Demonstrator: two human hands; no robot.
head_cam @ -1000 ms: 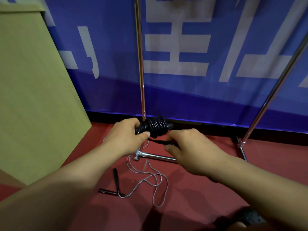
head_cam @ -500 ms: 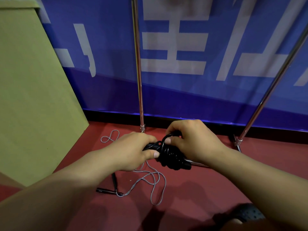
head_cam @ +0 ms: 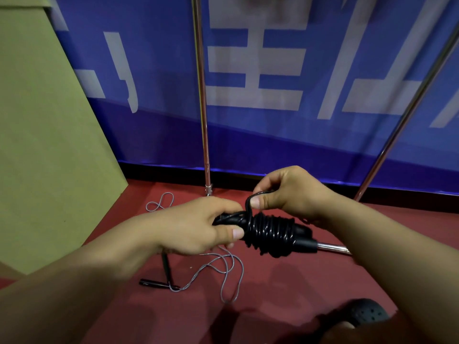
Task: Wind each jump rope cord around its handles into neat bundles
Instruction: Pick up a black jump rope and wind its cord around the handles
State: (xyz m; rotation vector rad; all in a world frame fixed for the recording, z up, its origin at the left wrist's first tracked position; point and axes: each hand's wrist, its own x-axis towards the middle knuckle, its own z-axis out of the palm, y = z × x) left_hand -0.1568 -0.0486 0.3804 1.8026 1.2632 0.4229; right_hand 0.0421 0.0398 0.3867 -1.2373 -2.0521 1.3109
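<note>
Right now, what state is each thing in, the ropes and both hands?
Black jump rope: cord mostly wound round its handles, held above the floor.
Cord end loop: not yet tucked in, pinched.
Grey jump rope: unwound, loose on the floor.
Left hand: grips the bundle's handle end.
Right hand: pinches the loop.

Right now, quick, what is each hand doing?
Left hand: closed, gripping the handles of the black jump rope bundle.
Right hand: closed, pinching the last loop of black cord above the bundle.
</note>
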